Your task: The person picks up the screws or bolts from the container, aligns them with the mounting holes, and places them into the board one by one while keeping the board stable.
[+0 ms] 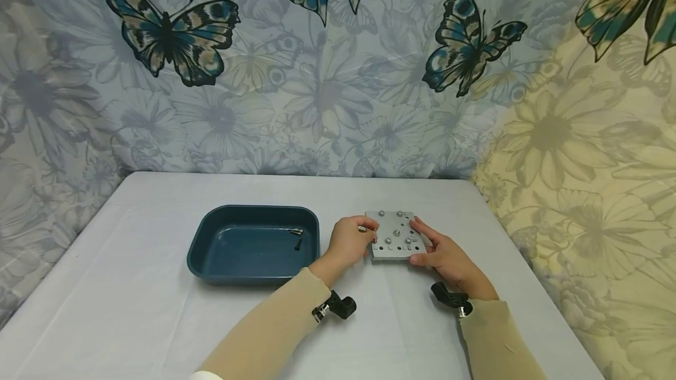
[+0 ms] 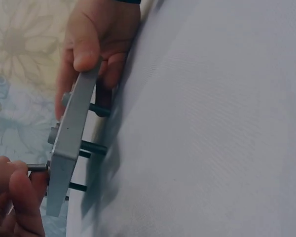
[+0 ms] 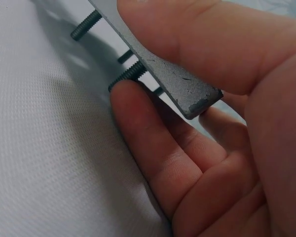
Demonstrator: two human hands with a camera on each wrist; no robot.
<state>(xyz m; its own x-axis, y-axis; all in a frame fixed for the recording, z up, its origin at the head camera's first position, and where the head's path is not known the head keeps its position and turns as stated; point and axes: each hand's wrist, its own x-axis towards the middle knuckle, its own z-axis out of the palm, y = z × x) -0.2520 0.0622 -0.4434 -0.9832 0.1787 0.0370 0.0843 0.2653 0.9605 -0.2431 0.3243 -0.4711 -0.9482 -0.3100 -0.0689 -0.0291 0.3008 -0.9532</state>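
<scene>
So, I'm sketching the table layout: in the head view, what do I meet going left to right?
Blue tray → left hand → grey metal plate → right hand.

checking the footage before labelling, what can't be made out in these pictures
- Head view: the small parts in the tray are too small to identify.
- Head view: the left hand covers the plate's left edge, hiding what its fingers pinch.
- Right wrist view: the right hand fills the frame, hiding the plate's top.
- Left wrist view: the left hand is cut off by the frame's corner.
</scene>
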